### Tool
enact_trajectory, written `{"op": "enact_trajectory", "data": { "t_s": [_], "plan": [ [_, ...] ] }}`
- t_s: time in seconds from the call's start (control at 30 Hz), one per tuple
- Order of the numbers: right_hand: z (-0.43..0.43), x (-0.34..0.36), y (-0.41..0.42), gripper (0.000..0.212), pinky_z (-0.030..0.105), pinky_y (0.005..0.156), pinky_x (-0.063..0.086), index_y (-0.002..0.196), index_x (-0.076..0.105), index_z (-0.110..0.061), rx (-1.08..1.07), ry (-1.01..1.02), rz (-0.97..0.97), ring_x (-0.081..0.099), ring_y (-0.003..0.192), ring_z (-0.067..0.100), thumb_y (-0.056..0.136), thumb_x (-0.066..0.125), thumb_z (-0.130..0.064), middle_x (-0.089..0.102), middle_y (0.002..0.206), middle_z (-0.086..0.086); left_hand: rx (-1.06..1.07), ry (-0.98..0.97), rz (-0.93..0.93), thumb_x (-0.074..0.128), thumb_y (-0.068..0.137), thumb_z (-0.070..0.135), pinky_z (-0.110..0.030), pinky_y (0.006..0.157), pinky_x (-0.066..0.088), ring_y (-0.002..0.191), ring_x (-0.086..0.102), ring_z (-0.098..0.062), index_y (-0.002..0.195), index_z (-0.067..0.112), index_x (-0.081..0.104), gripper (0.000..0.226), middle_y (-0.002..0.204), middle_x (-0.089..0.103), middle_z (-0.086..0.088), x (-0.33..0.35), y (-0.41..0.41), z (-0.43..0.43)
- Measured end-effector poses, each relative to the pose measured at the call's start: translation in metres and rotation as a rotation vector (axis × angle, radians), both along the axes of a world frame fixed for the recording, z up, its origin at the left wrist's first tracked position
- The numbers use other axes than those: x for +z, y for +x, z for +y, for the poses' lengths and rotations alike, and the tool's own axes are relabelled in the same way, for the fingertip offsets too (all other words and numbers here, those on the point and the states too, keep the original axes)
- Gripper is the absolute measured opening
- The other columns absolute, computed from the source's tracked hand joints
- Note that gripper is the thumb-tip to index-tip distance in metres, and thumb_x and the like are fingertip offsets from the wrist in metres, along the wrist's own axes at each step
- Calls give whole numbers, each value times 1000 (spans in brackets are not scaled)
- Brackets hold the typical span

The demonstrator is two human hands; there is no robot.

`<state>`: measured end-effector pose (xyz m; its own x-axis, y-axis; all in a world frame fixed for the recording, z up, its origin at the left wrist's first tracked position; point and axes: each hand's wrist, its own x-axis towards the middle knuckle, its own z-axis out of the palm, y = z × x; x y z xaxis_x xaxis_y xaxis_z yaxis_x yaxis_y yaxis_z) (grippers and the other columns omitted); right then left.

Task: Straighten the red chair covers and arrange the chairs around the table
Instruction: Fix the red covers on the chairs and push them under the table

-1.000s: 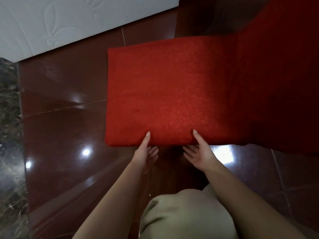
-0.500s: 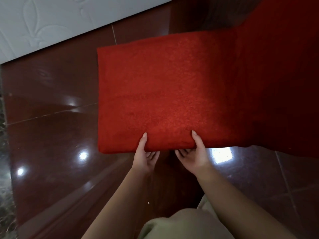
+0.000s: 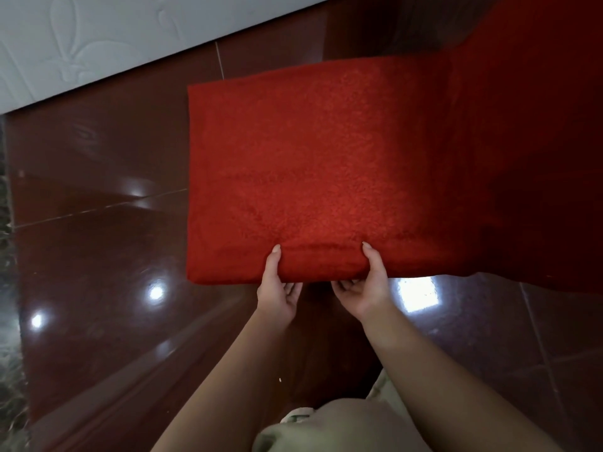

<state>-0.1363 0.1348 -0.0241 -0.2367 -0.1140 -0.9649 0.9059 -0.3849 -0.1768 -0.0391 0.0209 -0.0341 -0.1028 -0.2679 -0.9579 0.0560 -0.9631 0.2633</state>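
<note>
A chair seat in a red cover fills the middle of the view, seen from above. Its covered back rises dark red at the right. My left hand grips the near edge of the seat cover, thumb on top and fingers curled underneath. My right hand grips the same edge a short way to the right, thumb on top, fingers under the fabric. The chair's legs are hidden beneath the cover.
Glossy dark red floor tiles lie all around, with lamp reflections. A white embossed wall panel runs across the top left. A dark marble strip borders the floor at the far left. My knee in beige cloth shows at the bottom.
Both thumbs have moved further onto the seat's near edge and the fingers have curled under it. The seat has shifted slightly left and toward me in the view.
</note>
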Motion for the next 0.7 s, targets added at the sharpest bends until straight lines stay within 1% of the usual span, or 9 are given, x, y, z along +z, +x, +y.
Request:
{"op": "enact_trajectory", "data": {
  "t_s": [0.1, 0.23, 0.3, 0.37, 0.5, 0.57, 0.63, 0.7],
  "plan": [
    [-2, 7, -2, 80, 38, 66, 58, 125, 55, -16, -6, 21, -31, 60, 105, 30, 57, 88, -42, 59, 119, 14, 2, 13, -10, 95, 57, 43, -33, 76, 61, 102, 66, -21, 100, 19, 51, 66, 116, 64, -11, 7, -1, -2],
    [-2, 13, -2, 80, 38, 62, 58, 127, 52, -16, -11, 41, -53, 59, 105, 31, 60, 88, -41, 56, 120, 16, 14, 23, -35, 94, 58, 43, -30, 71, 60, 97, 69, -18, 101, 17, 53, 64, 113, 67, -9, 13, -1, 2],
    [-1, 17, -1, 79, 38, 60, 58, 126, 52, -15, -6, 59, -59, 59, 104, 31, 61, 87, -41, 57, 119, 16, 14, 31, -46, 93, 58, 43, -29, 68, 60, 93, 71, -17, 102, 15, 54, 65, 108, 69, -8, 16, -1, 6],
    [0, 22, -2, 74, 38, 62, 58, 123, 53, -16, 5, 64, -60, 59, 104, 31, 63, 87, -41, 57, 118, 16, 10, 33, -57, 93, 58, 44, -29, 65, 59, 88, 72, -16, 101, 13, 55, 65, 101, 73, -7, 20, -1, 7],
    [-3, 38, -8, 55, 38, 63, 57, 108, 55, -16, 59, 79, -56, 61, 100, 30, 69, 84, -41, 59, 112, 14, -5, 47, -71, 91, 64, 42, -29, 66, 58, 91, 69, -17, 98, 14, 54, 58, 107, 66, -8, 35, -5, 3],
    [-5, 47, -11, 51, 38, 62, 56, 106, 55, -16, 75, 81, -49, 61, 96, 29, 71, 82, -41, 59, 110, 13, -3, 51, -69, 91, 65, 41, -30, 66, 58, 90, 69, -17, 99, 13, 54, 57, 106, 68, -8, 44, -8, 1],
    [-7, 57, -14, 49, 40, 64, 55, 102, 54, -17, 91, 81, -47, 61, 95, 29, 71, 82, -42, 59, 109, 12, 7, 47, -55, 90, 66, 40, -29, 63, 58, 88, 70, -16, 103, 12, 56, 58, 105, 70, -7, 54, -12, 0],
    [-9, 68, -18, 51, 41, 65, 55, 104, 53, -17, 103, 93, -50, 61, 95, 29, 71, 82, -42, 59, 108, 12, 12, 41, -63, 90, 66, 41, -28, 61, 56, 88, 70, -17, 106, 12, 57, 60, 103, 69, -7, 65, -17, -1]
  ]
}}
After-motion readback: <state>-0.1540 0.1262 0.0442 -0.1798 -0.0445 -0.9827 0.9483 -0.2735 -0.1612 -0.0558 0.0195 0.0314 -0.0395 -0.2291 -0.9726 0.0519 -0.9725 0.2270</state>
